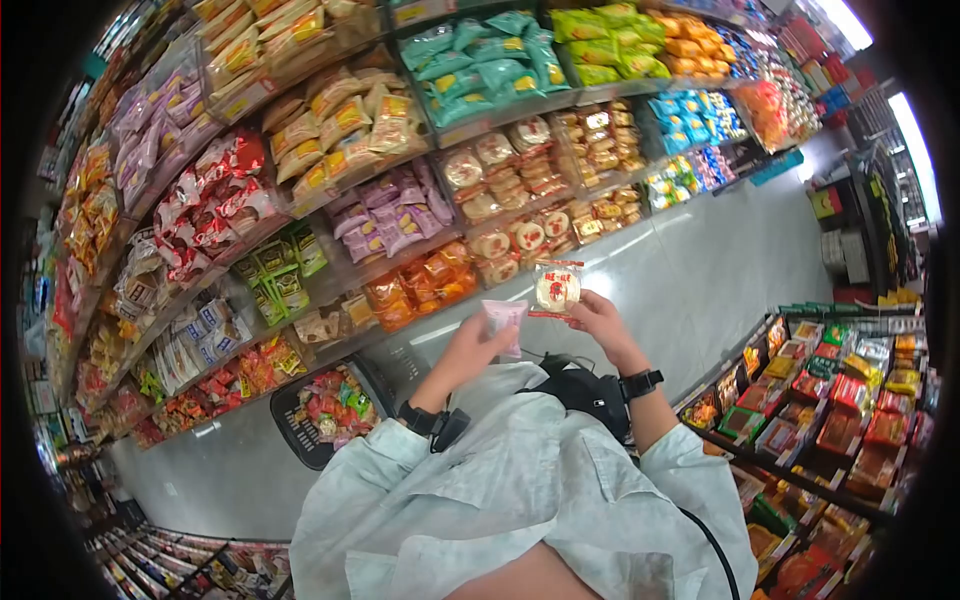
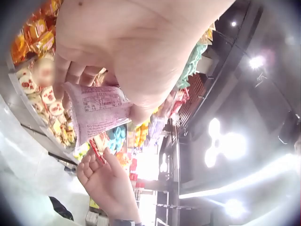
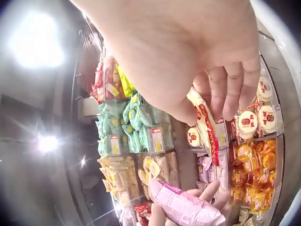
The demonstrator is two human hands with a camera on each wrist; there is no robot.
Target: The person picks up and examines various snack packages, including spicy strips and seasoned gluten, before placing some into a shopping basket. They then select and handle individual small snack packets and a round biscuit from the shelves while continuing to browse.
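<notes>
My left hand [image 1: 472, 348] pinches a small pink-purple packet [image 1: 506, 322] between thumb and fingers; its printed side shows in the left wrist view [image 2: 98, 109]. Just to the right, my right hand [image 1: 604, 328] holds a clear round-cracker packet with red print [image 1: 557, 288] by its edge. The two packets are held close together at chest height, the cracker one slightly higher. In the right wrist view the cracker packet [image 3: 205, 123] is seen nearly edge-on between thumb and fingers, with the pink packet [image 3: 186, 205] below it.
Shelf bins of wrapped snacks curve around the front and left, among them purple packets [image 1: 392, 222], round crackers [image 1: 528, 236] and orange packets [image 1: 420, 284]. A dark basket [image 1: 292, 437] with assorted packets sits low at the left. Another display [image 1: 800, 400] stands at the right.
</notes>
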